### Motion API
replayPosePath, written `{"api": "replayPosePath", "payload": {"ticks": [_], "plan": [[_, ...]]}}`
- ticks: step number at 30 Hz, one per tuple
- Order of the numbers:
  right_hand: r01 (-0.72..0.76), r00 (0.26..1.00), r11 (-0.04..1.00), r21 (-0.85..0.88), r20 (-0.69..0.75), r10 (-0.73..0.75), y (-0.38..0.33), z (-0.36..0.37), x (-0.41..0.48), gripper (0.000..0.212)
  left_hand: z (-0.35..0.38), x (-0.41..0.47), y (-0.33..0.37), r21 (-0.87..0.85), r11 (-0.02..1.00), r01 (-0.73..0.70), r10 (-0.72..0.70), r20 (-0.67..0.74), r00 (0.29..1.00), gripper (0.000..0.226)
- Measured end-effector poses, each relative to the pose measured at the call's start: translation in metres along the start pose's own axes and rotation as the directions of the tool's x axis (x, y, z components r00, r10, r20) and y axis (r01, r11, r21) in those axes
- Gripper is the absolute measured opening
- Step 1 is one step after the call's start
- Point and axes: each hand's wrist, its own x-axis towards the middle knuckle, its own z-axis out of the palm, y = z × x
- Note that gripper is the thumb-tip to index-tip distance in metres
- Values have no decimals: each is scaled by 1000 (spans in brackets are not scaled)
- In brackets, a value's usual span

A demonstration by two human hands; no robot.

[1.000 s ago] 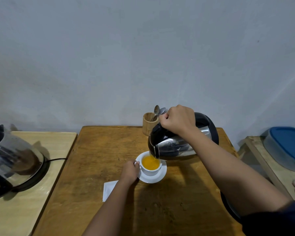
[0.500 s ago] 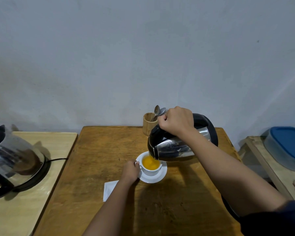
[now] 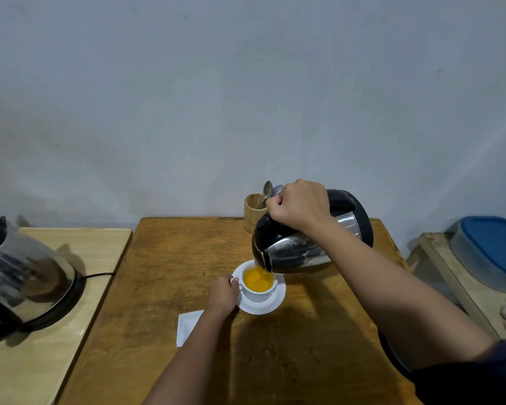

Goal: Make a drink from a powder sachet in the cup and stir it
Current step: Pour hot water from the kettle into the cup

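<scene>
A white cup [image 3: 259, 293] holding orange liquid stands on a white saucer [image 3: 270, 306] in the middle of the wooden table [image 3: 164, 273]. My left hand [image 3: 224, 295] grips the cup's handle. My right hand [image 3: 300, 207] is closed around the black handle of a steel kettle [image 3: 298, 252], which is tilted with its spout right over the cup. A white sachet [image 3: 189, 327] lies flat beside my left forearm. Behind the kettle, a wooden holder [image 3: 253, 211] has a spoon [image 3: 266, 191] standing in it.
A second steel kettle [image 3: 21, 273] sits on its base on the pale side table [image 3: 70, 287] to the left, its cord running toward the main table. A blue-lidded container [image 3: 491, 249] rests on a shelf at right. A dark round base [image 3: 392, 355] shows under my right arm.
The kettle has stayed tipped over the cup, shifting only slightly. Both hands hold their places.
</scene>
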Motion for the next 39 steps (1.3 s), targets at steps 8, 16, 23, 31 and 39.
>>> {"api": "replayPosePath", "payload": {"ticks": [8, 16, 23, 31, 39], "plan": [[17, 1000, 999, -28, -21, -17, -2, -7, -1, 44, -2, 0, -1, -23, 1000, -10, 10, 0, 1000, 33], [-21, 998, 1000, -2, -58, 21, -4, -5, -10, 40, -5, -4, 0, -53, 999, -9, 10, 17, 1000, 32], [-379, 905, 885, 271, -92, 415, 27, 0, -36, 46, -5, -6, -1, -116, 993, 12, -10, 12, 1000, 32], [-719, 429, 297, 628, 66, 901, 93, -10, -97, 44, 5, -13, -1, -172, 982, 72, -83, -57, 995, 37], [-439, -74, -171, 882, 154, 985, 145, -22, -190, 28, 18, -27, 11, -324, 937, 134, -187, -139, 972, 36]]}}
